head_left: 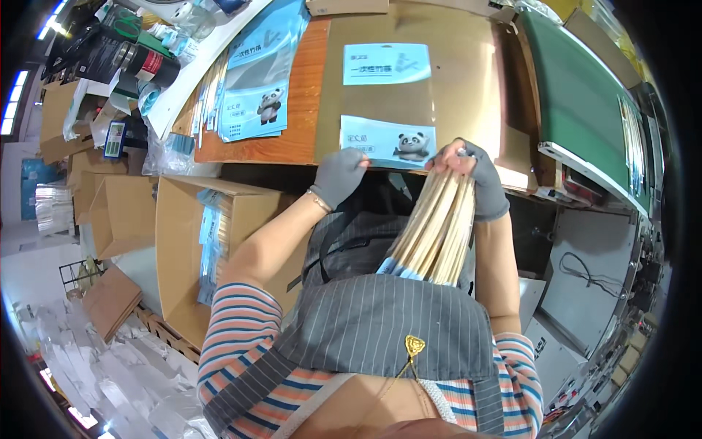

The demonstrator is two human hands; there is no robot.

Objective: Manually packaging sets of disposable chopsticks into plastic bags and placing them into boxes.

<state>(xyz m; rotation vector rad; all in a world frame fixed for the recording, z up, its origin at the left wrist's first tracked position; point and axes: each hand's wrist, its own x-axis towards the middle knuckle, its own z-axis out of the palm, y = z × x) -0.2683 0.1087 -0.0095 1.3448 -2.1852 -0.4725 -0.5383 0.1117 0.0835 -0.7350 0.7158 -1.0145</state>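
My right hand [472,175], in a grey fingerless glove, is closed round the top of a bundle of pale bamboo chopsticks [435,219]. The sticks hang down in front of my apron and show blue at their lower end. My left hand [340,179], gloved alike, has its fingers curled by the lower left corner of a flat clear-and-blue packaging bag [386,99] with a panda print. Whether its fingertips pinch anything is hidden. The bag lies on the brown work surface [468,44], its lower edge at the table's near edge.
A stack of similar blue bags [256,95] lies on the orange wooden board [303,95] to the left. Below it stands an open cardboard box [179,256] holding filled packs [212,241]. At right is a green surface [585,95] with a raised pale edge. Bottles crowd the far left.
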